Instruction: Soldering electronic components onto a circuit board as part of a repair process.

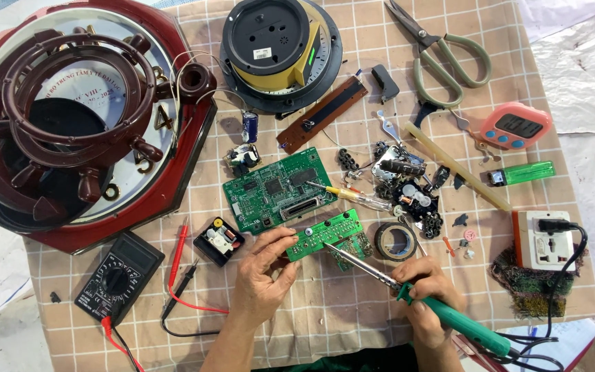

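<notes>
Now | your left hand (263, 272) pinched the small green circuit board (325, 234) by its left end | your right hand (425, 296), right of the board, gripped the soldering iron (449, 317), tip touching it.

Free desk (325, 324) lies at 6 o'clock, between the two hands (263, 275). At 9 o'clock the multimeter (117, 275) and its red probe leads (177, 262) block the way. At 12 o'clock a large green board (280, 189) and a screwdriver (356, 198) stand close. At 3 o'clock, tape roll (395, 241) and small loose parts (414, 193) crowd the passage.
</notes>
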